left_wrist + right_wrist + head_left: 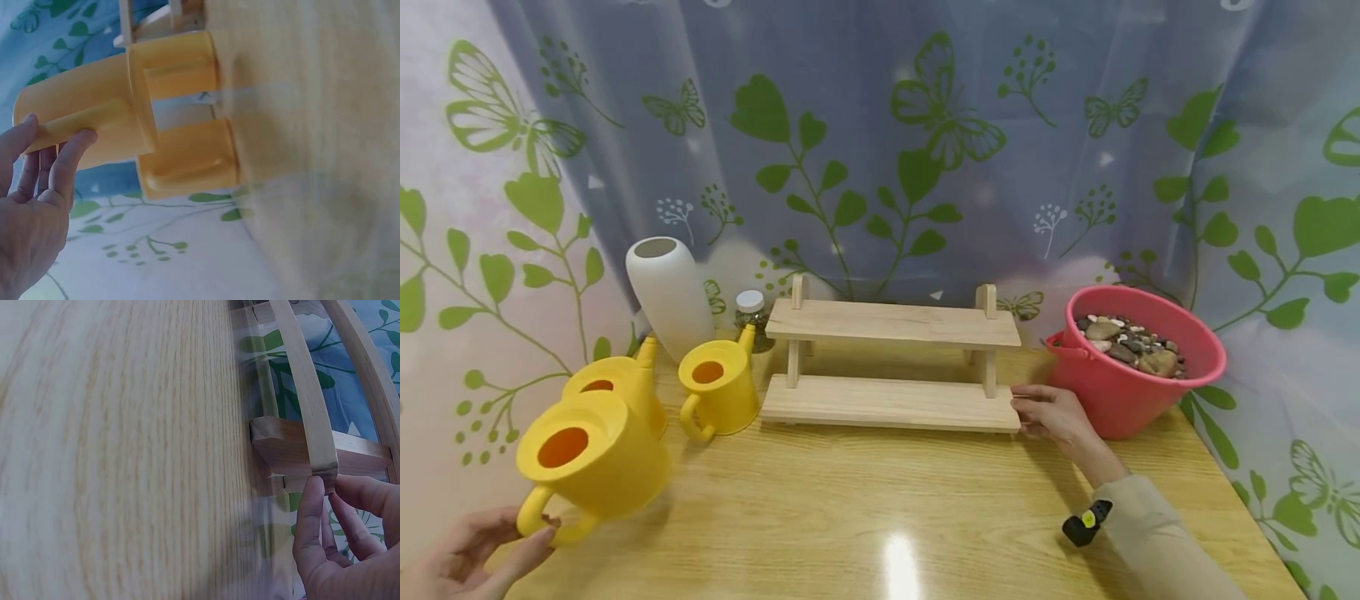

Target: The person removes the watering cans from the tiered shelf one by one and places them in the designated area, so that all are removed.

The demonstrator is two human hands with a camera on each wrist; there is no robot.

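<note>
My left hand [478,554] grips a yellow watering can [597,467] by its handle, at the front left in the head view. In the left wrist view this watering can [84,112] hangs above the table, apart from its surface. Two more yellow watering cans stand behind it: one [651,398] is partly covered by the held can, the other [733,396] is beside the shelf. My right hand [1058,419] holds the right end of the lower board of a two-tier wooden shelf [887,400]. The right wrist view shows fingers and thumb at the board end [324,464].
A white vase [672,296] and a small white-lidded jar [752,317] stand at the back left. A pink bucket [1093,400] filled with stones [1127,346] is right of the shelf, close to my right hand. Patterned curtain [865,125] hangs behind the wooden table [820,508].
</note>
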